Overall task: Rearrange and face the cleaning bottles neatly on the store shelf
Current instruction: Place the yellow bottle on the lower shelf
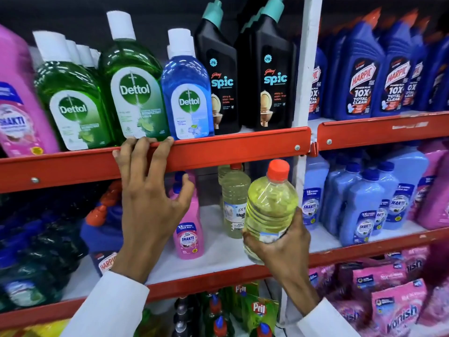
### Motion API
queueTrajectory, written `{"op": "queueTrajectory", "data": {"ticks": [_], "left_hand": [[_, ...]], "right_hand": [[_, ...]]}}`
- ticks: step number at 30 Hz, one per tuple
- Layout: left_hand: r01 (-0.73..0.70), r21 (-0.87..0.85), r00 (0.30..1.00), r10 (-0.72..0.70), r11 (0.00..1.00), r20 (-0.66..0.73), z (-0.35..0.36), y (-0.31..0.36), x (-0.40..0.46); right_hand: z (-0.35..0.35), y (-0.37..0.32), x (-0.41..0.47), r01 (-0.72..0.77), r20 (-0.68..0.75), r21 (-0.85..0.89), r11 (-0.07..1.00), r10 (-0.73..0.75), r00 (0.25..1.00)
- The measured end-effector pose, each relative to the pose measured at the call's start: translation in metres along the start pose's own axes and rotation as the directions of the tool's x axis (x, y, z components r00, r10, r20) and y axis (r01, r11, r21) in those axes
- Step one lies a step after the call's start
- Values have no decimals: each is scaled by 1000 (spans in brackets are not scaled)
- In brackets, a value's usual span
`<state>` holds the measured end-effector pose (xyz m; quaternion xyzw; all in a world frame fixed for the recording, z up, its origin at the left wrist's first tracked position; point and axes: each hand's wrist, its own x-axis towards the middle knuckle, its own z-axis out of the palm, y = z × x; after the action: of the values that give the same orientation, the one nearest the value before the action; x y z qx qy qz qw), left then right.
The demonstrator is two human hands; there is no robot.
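Observation:
My right hand (283, 249) grips the base of a clear bottle of yellow liquid with a red cap (271, 205), held tilted in front of the middle shelf (218, 254). Behind it two similar yellow bottles (234, 203) stand on that shelf. My left hand (148, 190) rests on the red edge of the upper shelf (218, 149), fingers spread and hooked over the rail, thumb near a pink Shakti bottle (188, 229). Green Dettol bottles (136, 93), a blue Dettol bottle (185, 93) and black Spic bottles (267, 74) face forward on the upper shelf.
A white upright post (303, 69) divides the bays. To its right stand blue Harpic bottles (359, 76) above and light-blue Shakti bottles (359, 210) below. A big pink Shakti bottle (17, 105) is at far left. Pril pouches (257, 310) and pink Vanish packs (398, 310) fill the bottom.

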<state>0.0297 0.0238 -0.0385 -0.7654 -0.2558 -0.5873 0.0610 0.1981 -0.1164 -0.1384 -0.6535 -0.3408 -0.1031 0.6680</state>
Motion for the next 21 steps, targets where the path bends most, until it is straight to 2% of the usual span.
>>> {"op": "queueTrajectory", "data": {"ticks": [9, 21], "left_hand": [[-10, -4, 1000, 10, 1000, 24, -1, -3, 1], [2, 12, 1000, -2, 1000, 13, 1, -2, 1]], "right_hand": [[50, 32, 11, -88, 34, -62, 994, 90, 995], [65, 57, 16, -141, 53, -127, 982, 148, 987]]}}
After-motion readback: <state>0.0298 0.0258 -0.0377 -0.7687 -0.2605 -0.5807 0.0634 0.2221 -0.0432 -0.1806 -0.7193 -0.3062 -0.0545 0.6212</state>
